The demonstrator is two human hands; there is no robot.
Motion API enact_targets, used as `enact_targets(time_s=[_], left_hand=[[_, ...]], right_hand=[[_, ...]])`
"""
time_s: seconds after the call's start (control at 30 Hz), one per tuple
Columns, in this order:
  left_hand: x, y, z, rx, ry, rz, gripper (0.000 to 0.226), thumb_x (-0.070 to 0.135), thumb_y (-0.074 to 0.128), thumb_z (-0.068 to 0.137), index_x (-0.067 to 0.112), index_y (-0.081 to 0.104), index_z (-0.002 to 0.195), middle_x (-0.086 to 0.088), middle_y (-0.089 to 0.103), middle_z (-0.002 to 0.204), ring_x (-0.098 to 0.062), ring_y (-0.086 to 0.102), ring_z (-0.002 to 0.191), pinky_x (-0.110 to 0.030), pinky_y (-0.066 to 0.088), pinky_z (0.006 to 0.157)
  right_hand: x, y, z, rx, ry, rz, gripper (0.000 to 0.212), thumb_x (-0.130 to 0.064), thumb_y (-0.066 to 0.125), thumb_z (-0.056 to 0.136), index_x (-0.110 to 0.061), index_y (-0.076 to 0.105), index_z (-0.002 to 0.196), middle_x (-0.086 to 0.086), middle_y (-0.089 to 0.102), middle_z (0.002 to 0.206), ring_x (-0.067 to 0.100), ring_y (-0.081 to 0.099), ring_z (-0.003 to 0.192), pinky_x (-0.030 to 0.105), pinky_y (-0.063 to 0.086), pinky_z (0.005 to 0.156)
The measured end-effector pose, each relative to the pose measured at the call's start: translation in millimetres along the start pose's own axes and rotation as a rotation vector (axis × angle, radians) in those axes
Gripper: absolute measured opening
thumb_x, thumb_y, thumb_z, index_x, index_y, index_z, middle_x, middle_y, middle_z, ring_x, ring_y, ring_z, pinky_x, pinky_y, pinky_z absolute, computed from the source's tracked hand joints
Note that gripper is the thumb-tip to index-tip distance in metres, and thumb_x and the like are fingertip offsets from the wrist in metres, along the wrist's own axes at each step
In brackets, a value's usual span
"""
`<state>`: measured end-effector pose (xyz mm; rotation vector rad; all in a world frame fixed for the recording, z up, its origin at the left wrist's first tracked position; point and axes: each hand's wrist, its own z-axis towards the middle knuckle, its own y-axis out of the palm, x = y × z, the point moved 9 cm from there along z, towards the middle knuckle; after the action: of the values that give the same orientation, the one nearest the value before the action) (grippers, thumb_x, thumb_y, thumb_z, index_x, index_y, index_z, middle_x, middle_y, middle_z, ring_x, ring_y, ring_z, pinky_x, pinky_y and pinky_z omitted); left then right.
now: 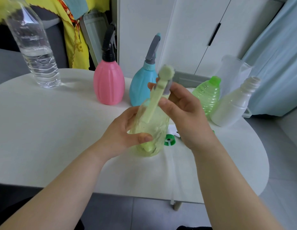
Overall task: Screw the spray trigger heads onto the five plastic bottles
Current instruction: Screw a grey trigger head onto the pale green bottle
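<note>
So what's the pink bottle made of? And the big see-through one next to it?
The pink spray bottle looks like opaque plastic, smooth and slightly glossy, with moulded ribs running down its sides. The clear water bottle seems to be thin transparent plastic: you can see straight through it, its wall has crinkly ridges, and light glints off it.

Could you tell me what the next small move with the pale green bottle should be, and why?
Probably twist the spray head tight with the right hand while the left hand steadies the pale green bottle: the head sits on its neck, gripped by that hand, and blur hides whether it is seated.
</note>
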<state>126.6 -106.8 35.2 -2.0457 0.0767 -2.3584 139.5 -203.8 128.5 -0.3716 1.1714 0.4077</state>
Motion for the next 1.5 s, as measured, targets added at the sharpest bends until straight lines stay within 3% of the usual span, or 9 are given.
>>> enact_targets(time_s=[0.17, 0.3, 0.43, 0.57, 0.77, 1.1, 1.23, 1.37, 1.5], left_hand=[[-0.7, 0.1, 0.4, 0.033, -0.005, 0.022, 0.063, 0.043, 0.072, 0.037, 0.042, 0.05, 0.095, 0.021, 0.058, 0.105, 0.012, 0.056, 0.098, -0.008, 0.045, 0.084], [-0.3, -0.9, 0.2, 0.052, -0.004, 0.09, 0.067, 0.045, 0.073, 0.038, 0.041, 0.047, 0.1, 0.021, 0.055, 0.111, -0.005, 0.053, 0.113, -0.025, 0.039, 0.097], [-1.3, 1.0, 0.6, 0.025, -0.006, 0.052, 0.085, 0.052, 0.08, 0.03, 0.04, 0.046, 0.108, 0.022, 0.055, 0.113, 0.002, 0.052, 0.114, -0.016, 0.04, 0.097], [1.0, 2.0, 0.4, 0.008, -0.005, 0.021, 0.087, 0.067, 0.076, 0.021, 0.045, 0.047, 0.1, 0.028, 0.054, 0.107, 0.016, 0.053, 0.101, 0.001, 0.04, 0.083], [-0.6, 1.0, -0.1, 0.026, -0.004, 0.042, 0.061, 0.044, 0.072, 0.037, 0.045, 0.049, 0.094, 0.023, 0.057, 0.104, 0.012, 0.055, 0.099, -0.006, 0.044, 0.082], [1.7, 3.6, 0.6, 0.009, 0.014, -0.016, 0.063, 0.04, 0.072, 0.035, 0.039, 0.05, 0.095, 0.021, 0.058, 0.101, 0.016, 0.057, 0.09, -0.002, 0.044, 0.074], [1.1, 2.4, -0.6, 0.021, 0.015, -0.011, 0.062, 0.042, 0.071, 0.036, 0.041, 0.05, 0.094, 0.021, 0.057, 0.103, 0.017, 0.056, 0.091, -0.001, 0.043, 0.077], [0.5, -2.8, -1.2, 0.071, 0.017, 0.013, 0.062, 0.043, 0.073, 0.036, 0.044, 0.05, 0.093, 0.024, 0.058, 0.102, 0.018, 0.055, 0.093, -0.002, 0.044, 0.077], [1.5, 0.6, -0.9, 0.04, 0.023, 0.075, 0.062, 0.038, 0.077, 0.041, 0.046, 0.047, 0.095, 0.027, 0.056, 0.103, 0.018, 0.053, 0.096, -0.004, 0.043, 0.081]], right_hand=[[0.9, -9.1, 1.8, 0.27, -0.066, -0.214, 0.042, -0.002, 0.072, 0.069, -0.029, 0.039, 0.073, -0.016, 0.047, 0.068, -0.009, 0.049, 0.058, 0.007, 0.039, 0.059], [1.5, -2.6, -0.4, 0.305, -0.064, -0.269, 0.034, -0.008, 0.069, 0.074, -0.027, 0.041, 0.08, -0.003, 0.053, 0.08, 0.005, 0.05, 0.072, 0.013, 0.042, 0.067], [4.8, 5.0, -0.2, 0.104, -0.003, -0.254, 0.019, -0.018, 0.056, 0.081, -0.011, 0.052, 0.098, 0.023, 0.057, 0.102, 0.028, 0.053, 0.091, 0.035, 0.045, 0.085], [5.4, 4.5, -3.6, -0.01, 0.023, -0.012, 0.022, -0.015, 0.048, 0.081, -0.028, 0.056, 0.097, 0.021, 0.06, 0.093, 0.035, 0.051, 0.091, 0.018, 0.047, 0.079], [6.1, -11.8, 1.7, 0.247, -0.026, -0.081, 0.032, 0.001, 0.07, 0.07, -0.021, 0.047, 0.074, -0.019, 0.056, 0.065, -0.007, 0.05, 0.061, 0.012, 0.041, 0.064], [17.2, -3.4, -2.2, 0.003, 0.107, 0.066, 0.021, -0.021, 0.063, 0.067, -0.017, 0.058, 0.088, 0.007, 0.053, 0.085, 0.019, 0.05, 0.082, 0.028, 0.046, 0.075], [15.8, -17.1, -1.3, 0.166, 0.096, 0.034, 0.02, -0.009, 0.066, 0.069, -0.015, 0.057, 0.084, 0.0, 0.058, 0.079, 0.009, 0.056, 0.074, 0.019, 0.049, 0.071], [7.8, -20.6, -5.7, 0.355, 0.028, -0.224, 0.031, -0.007, 0.072, 0.071, -0.025, 0.046, 0.075, -0.008, 0.054, 0.078, 0.01, 0.056, 0.077, 0.034, 0.05, 0.084], [11.3, -7.8, -1.9, 0.161, 0.069, -0.077, 0.032, -0.013, 0.064, 0.076, -0.016, 0.049, 0.103, 0.002, 0.057, 0.099, 0.011, 0.054, 0.084, 0.033, 0.051, 0.083]])
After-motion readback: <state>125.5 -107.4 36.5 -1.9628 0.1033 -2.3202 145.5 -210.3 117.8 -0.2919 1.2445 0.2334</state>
